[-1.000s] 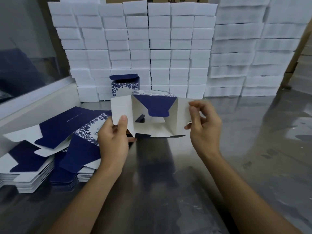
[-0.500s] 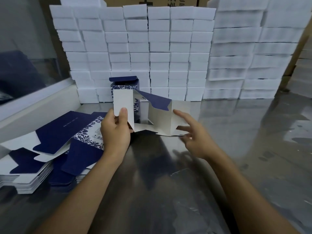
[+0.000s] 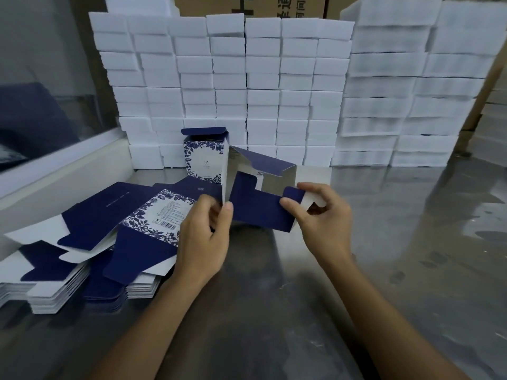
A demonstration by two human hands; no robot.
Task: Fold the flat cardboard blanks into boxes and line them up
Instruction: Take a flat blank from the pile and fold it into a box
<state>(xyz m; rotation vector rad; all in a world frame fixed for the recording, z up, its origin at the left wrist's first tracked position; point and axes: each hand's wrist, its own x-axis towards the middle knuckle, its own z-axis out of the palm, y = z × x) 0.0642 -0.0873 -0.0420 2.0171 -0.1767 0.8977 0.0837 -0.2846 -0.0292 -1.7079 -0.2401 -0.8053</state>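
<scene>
A half-folded blue and white box blank [image 3: 260, 193] is held just above the grey metal table [image 3: 411, 242], near its middle, with the open end turned toward the viewer. A white side panel is pinched at its near edge between the thumb and curled fingers of the left hand [image 3: 204, 237]. A dark blue flap with a tab is gripped by the right hand [image 3: 321, 218], the thumb laid on the blue face and the fingers curled behind a white flap. Another blue flap is seen raised at the far top edge of the blank.

Just behind the blank, a finished box [image 3: 204, 154] with a floral pattern is set upright, its blue lid flap standing open. To the left, flat blanks [image 3: 90, 242] are heaped in loose stacks, touching the left hand's wrist side. Along the far edge, white foam blocks [image 3: 233, 78] are piled in a wall, with brown cartons [image 3: 247, 5] partly visible behind them.
</scene>
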